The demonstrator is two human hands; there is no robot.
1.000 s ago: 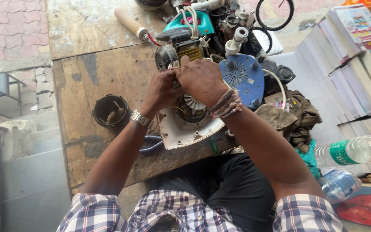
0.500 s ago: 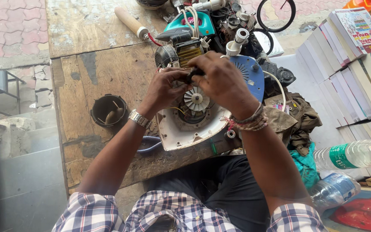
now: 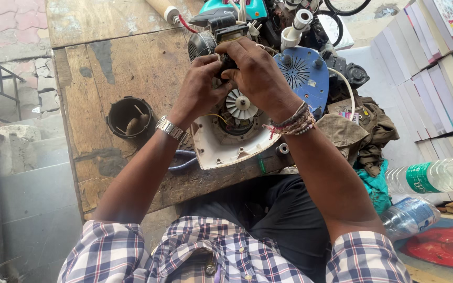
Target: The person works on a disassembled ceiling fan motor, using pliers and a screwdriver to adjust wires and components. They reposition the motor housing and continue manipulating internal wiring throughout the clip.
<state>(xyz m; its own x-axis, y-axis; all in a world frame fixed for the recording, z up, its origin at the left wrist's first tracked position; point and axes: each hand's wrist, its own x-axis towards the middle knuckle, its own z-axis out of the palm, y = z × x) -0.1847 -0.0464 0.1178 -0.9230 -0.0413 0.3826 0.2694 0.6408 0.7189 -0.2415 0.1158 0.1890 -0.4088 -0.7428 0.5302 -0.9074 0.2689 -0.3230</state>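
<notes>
While the white engine housing [image 3: 221, 149] lies flat, fan upward, both hands' grip pinches a small black part [image 3: 228, 64].

fingers [image 3: 225, 67] hide small dark part, bottle [image 3: 436, 176] cropped

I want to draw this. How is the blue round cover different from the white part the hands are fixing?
The blue cover is blue with a ring of slots; the white housing is off-white and scuffed. The blue cover lies to the side, untouched; the white housing sits under the left hand and right hand. The white housing shows a finned wheel inside; the blue cover looks closed. Both rest on the wooden table.
</notes>
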